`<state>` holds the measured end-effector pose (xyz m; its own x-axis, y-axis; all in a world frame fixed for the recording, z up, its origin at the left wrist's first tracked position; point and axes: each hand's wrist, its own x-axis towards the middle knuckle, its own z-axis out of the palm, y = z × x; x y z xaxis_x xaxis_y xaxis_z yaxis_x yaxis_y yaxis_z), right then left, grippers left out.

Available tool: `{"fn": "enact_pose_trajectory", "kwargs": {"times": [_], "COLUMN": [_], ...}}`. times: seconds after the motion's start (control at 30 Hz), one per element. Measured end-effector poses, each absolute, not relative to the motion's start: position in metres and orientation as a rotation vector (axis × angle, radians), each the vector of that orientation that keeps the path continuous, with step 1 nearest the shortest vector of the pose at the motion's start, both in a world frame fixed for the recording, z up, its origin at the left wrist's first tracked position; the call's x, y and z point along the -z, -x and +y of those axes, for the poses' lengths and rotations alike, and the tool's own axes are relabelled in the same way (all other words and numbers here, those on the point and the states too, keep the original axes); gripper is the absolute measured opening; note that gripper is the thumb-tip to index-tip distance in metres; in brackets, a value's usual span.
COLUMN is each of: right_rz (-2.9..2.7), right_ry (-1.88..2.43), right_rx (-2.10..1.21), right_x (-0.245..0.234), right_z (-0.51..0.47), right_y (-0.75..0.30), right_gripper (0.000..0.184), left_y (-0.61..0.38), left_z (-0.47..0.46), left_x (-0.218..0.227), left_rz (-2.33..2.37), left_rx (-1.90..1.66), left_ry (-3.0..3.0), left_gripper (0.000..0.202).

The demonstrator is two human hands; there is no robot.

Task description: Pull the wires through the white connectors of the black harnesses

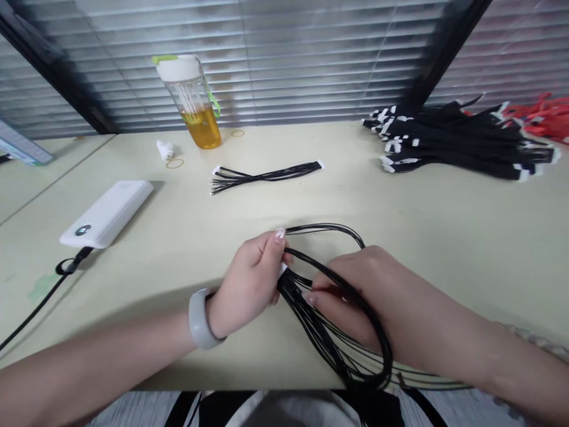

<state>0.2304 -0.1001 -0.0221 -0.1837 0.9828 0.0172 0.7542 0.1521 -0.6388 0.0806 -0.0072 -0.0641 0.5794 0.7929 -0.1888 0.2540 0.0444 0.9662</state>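
My left hand (255,273) is closed around one end of a black wire harness (386,351), thumb on top. A white connector (283,270) shows just below its fingers. The harness's thin wires curve into loops that hang toward the table's front edge. My right hand (376,296) reaches through the loop, with thumb and fingers pinched on some of the wires close to the connector. Its fingertips are partly hidden behind the wires. Beyond both hands, a shorter black wire harness (271,176) with white connectors lies flat on the table.
Black harnesses with white ends (457,142) are piled at back right, beside red wires (542,115). A bottle of amber liquid (202,124) stands by the blinds, near rubber bands (175,163) and a crumpled white scrap (165,150). A white power bank (109,213) with a cable lies left.
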Motion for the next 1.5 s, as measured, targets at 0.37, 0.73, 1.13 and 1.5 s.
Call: {"fn": "enact_pose_trajectory", "kwargs": {"times": [0.37,0.73,1.13,1.5], "right_rz": [-2.028,-2.047,-2.300,-1.429], "right_ry": [1.690,1.623,1.798,1.733], "right_rx": [-0.767,-0.650,-0.076,0.132], "right_x": [0.022,0.020,0.031,0.005], "right_z": [-0.095,-0.098,-0.102,-0.100], "right_y": [-0.224,-0.225,-0.227,-0.282], "right_gripper": [0.016,0.022,0.019,0.025], "left_y": [-0.080,-0.080,-0.080,-0.079], "left_z": [-0.009,-0.008,-0.009,-0.010], "left_x": [0.063,0.063,0.063,0.063], "left_rz": [0.907,0.886,0.845,0.923], "left_rx": [-0.492,-0.513,-0.523,-0.475], "left_ry": [-1.599,-1.660,-1.664,-1.535], "left_gripper": [0.046,0.044,0.044,0.046]}}
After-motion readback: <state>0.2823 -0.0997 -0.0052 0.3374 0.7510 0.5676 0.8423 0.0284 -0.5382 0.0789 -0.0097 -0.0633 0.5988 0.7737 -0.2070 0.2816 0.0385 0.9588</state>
